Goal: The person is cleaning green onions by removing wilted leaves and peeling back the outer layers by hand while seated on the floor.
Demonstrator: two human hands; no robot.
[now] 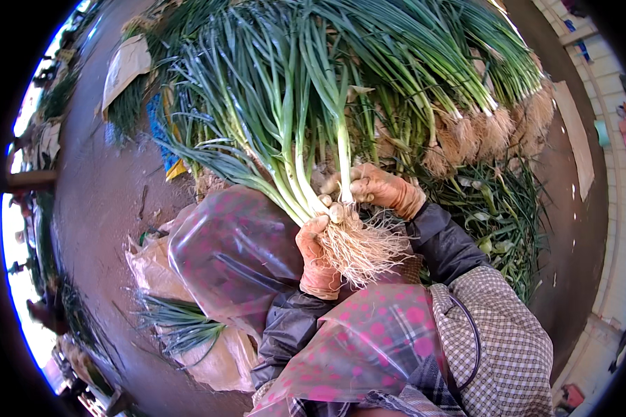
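Over my lap, my left hand [318, 258], in a stained orange glove, is closed round a bunch of green onions [289, 167] just above their pale roots [368, 250]. Their long leaves fan away from me over the heap. My right hand [377, 189], gloved the same way, has its fingers closed on one thicker green onion [344, 156] near its white base, beside the bunch. The right fingertips are close to the bulbs, and the roots of both mingle.
A large heap of green onions [222, 62] lies ahead, with root-ended bundles [494, 128] at its right. Loose stripped leaves [497, 215] are piled right of my knees. Beige sacking [222, 358] with cut leaves lies at lower left. Brown floor [104, 229] runs along the left.
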